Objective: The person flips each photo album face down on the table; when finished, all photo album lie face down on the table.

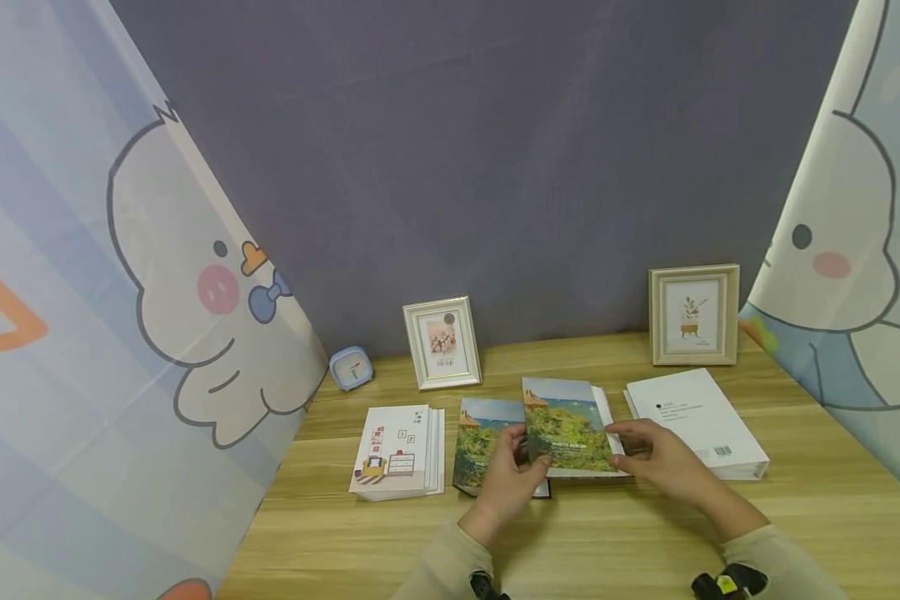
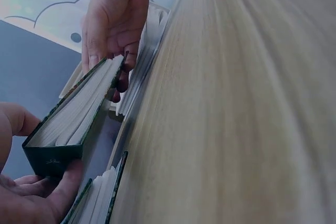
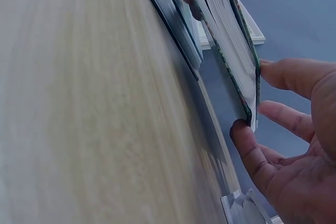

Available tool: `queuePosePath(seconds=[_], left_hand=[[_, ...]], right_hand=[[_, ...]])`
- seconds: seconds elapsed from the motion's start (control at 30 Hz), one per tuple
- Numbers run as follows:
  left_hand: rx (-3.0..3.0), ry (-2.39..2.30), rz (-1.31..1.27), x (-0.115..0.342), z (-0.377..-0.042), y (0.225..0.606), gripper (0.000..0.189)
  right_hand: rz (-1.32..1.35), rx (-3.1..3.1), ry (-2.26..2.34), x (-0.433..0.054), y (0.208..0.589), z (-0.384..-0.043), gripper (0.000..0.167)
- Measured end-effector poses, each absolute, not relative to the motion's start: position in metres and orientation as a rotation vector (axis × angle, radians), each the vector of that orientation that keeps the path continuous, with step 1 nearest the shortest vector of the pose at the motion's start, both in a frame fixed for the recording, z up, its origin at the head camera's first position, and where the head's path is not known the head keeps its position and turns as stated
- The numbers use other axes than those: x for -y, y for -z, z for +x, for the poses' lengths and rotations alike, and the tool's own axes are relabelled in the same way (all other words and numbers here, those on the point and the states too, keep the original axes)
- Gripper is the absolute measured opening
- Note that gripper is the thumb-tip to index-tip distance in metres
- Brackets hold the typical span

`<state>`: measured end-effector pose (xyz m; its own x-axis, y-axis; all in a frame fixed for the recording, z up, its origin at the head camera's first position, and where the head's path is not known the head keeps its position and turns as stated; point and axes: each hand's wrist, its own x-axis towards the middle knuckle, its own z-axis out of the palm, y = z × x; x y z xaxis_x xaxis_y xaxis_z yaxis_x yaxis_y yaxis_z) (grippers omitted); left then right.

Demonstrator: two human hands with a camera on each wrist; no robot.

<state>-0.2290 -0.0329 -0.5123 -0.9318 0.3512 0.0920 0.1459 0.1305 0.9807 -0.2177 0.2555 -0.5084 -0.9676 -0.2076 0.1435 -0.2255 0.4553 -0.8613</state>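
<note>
A photo album [image 1: 570, 425] with a painted landscape cover is held up between both hands, off the table. My left hand [image 1: 511, 477] grips its dark green spine [image 2: 51, 160], thumb on the cover. At the opposite edge my right hand [image 1: 656, 457] pinches the covers, with the thumb on top and fingers beneath. White pages [image 3: 223, 22] show between the covers in both wrist views. A second album [image 1: 487, 425] with the same cover lies on the table, partly hidden by the left hand and the held album.
To the left lies a stack of white books [image 1: 393, 450]; a white book [image 1: 693, 421] lies at right. Behind stand a blue clock [image 1: 351, 367] and two picture frames, one near the middle [image 1: 442, 343], another at right [image 1: 694, 315]. A grey curtain [image 1: 480, 167] closes off the back.
</note>
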Motion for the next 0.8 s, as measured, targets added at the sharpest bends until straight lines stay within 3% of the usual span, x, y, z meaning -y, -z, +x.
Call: queuePosePath(seconds=[0.8], left_hand=[[-2.389,-1.783,0.510,0.0374,-0.2289,0.5138,0.075]], right_hand=[[0.349,2.665,-1.584,-0.2599,0.5023,-0.2136,0.061]])
